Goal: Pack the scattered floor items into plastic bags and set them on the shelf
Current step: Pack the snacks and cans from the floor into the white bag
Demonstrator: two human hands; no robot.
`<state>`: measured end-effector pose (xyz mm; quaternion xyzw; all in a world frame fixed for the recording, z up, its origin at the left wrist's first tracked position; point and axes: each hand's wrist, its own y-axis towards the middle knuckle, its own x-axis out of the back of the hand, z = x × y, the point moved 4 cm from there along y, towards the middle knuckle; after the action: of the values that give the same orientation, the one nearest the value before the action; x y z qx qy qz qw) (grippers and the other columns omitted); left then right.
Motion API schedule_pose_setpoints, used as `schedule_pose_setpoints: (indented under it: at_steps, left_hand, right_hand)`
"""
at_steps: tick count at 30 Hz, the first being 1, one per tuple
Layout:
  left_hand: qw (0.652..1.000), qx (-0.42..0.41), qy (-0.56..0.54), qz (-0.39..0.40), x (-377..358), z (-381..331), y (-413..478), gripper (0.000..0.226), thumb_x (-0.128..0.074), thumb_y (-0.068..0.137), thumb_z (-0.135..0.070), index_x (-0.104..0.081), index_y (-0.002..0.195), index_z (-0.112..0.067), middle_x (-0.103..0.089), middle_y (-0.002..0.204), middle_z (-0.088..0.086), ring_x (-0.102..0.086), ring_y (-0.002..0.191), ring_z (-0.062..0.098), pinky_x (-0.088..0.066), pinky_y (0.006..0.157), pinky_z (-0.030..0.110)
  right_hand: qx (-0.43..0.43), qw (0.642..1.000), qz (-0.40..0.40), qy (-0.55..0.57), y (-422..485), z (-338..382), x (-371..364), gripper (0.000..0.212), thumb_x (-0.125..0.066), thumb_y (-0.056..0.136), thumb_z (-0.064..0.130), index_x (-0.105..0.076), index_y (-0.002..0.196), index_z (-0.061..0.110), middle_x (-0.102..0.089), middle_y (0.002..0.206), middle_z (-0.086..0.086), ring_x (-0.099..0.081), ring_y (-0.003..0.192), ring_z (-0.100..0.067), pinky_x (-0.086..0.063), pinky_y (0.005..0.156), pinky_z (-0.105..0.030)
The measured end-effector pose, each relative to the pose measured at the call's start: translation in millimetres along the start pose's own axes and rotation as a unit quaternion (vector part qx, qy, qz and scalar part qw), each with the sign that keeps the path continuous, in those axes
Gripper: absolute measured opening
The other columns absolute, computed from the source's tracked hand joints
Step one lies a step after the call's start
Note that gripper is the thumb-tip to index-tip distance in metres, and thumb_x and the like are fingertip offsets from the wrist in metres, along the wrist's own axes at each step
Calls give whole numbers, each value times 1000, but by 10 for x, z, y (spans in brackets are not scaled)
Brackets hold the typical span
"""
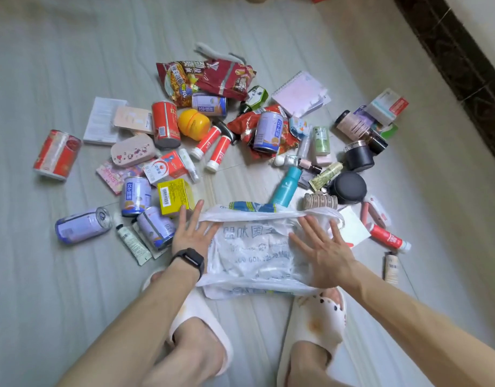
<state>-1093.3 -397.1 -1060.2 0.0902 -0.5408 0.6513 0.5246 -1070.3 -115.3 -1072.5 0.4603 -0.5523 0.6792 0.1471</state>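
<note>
A translucent white plastic bag (254, 255) with blue print lies flat on the floor in front of me. My left hand (192, 233), with a black band on its wrist, rests flat on the bag's left edge, fingers spread. On the bag's right side my right hand (321, 247) presses down flat, fingers apart too. Neither hand grips anything. Beyond the bag lie scattered items: purple cans (83, 225), red cans (57, 154), snack bags (210, 78), a yellow box (176, 195), a teal bottle (287, 187), red tubes (218, 152) and several small cosmetics.
My feet in white slippers (319, 322) stand just behind the bag. A spiral notebook (299, 92), black jars (358, 156) and small boxes (387, 106) lie at the right. A dark skirting strip (461, 68) runs along the wall at the far right. No shelf is visible.
</note>
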Motion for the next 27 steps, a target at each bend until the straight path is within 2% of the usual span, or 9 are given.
schedule_pose_setpoints:
  at_steps: [3, 7, 9, 11, 14, 18, 21, 23, 27]
  left_hand:
    - [998, 4, 50, -35, 280, 95, 75, 60, -29, 96, -23, -16, 154, -16, -12, 161, 11, 25, 143, 43, 22, 104, 68]
    - [984, -117, 22, -133, 466, -100, -20, 40, -43, 88, -21, -53, 126, -13, -40, 144, 24, -11, 146, 39, 17, 110, 64]
    - [967, -189, 9, -169, 478, -239, -60, 33, -55, 82, -25, -63, 112, -15, -57, 123, 17, -39, 133, 39, -1, 116, 62]
    - [962, -207, -26, -174, 494, -300, -1, 33, -63, 77, -32, -68, 107, -20, -60, 122, 12, -45, 130, 38, -12, 114, 61]
    - [980, -155, -48, -118, 348, -283, 132, 43, -47, 92, -43, -57, 131, -27, -45, 143, 10, -29, 140, 36, 11, 115, 59]
    - [987, -115, -51, -98, 122, -43, 159, 50, -43, 93, -54, -52, 137, -33, -40, 148, 12, -25, 142, 37, 25, 111, 53]
    - [995, -94, -1, -30, -76, 169, 151, 103, -55, 74, -74, -2, 154, -38, -12, 160, 11, -7, 146, 42, 26, 108, 61]
    - [997, -79, 15, -9, -143, 203, 136, 118, -59, 70, -74, 20, 150, -38, -8, 159, 11, -9, 145, 43, 30, 102, 64]
    - [997, -81, 15, 12, -130, 170, 72, 120, -56, 70, -77, 25, 149, -36, -1, 161, 11, -1, 145, 45, 29, 101, 67]
  right_hand:
    - [17, 997, 20, 67, 30, 97, 132, 93, -24, 69, 58, -16, 157, 29, 12, 165, -11, 15, 151, -25, 12, 116, -55]
    - [58, 976, -161, 139, -37, 298, 402, 57, -45, 65, 40, -71, 113, 24, -56, 141, -7, -48, 133, -29, -35, 108, -47]
    - [35, 966, -217, 137, -15, 326, 413, 29, -57, 72, 28, -74, 94, 22, -68, 120, -3, -59, 115, -29, -42, 94, -40]
    - [-5, 981, -165, 102, 72, 321, 332, 29, -62, 76, 32, -73, 102, 24, -65, 128, -4, -56, 121, -30, -39, 99, -44]
    - [-43, 991, -85, 93, 116, 267, 124, 43, -46, 93, 44, -56, 132, 30, -42, 153, -9, -37, 142, -32, -25, 114, -55]
    - [-49, 992, -70, 96, 111, 263, -89, 56, -40, 93, 52, -38, 147, 38, -40, 154, -11, -33, 142, -33, -15, 117, -58]
    - [-27, 998, 2, 50, 137, 284, -152, 100, -32, 66, 74, -2, 156, 41, -26, 157, -14, -20, 145, -36, 6, 116, -63]
    - [-8, 999, 17, 29, 161, 358, -92, 108, -24, 61, 76, 13, 154, 39, -14, 159, -14, -12, 147, -35, 11, 114, -66]
    - [9, 1000, -8, 20, 194, 482, -23, 111, -22, 57, 76, 4, 157, 35, -20, 158, -16, -18, 144, -36, 15, 113, -65]
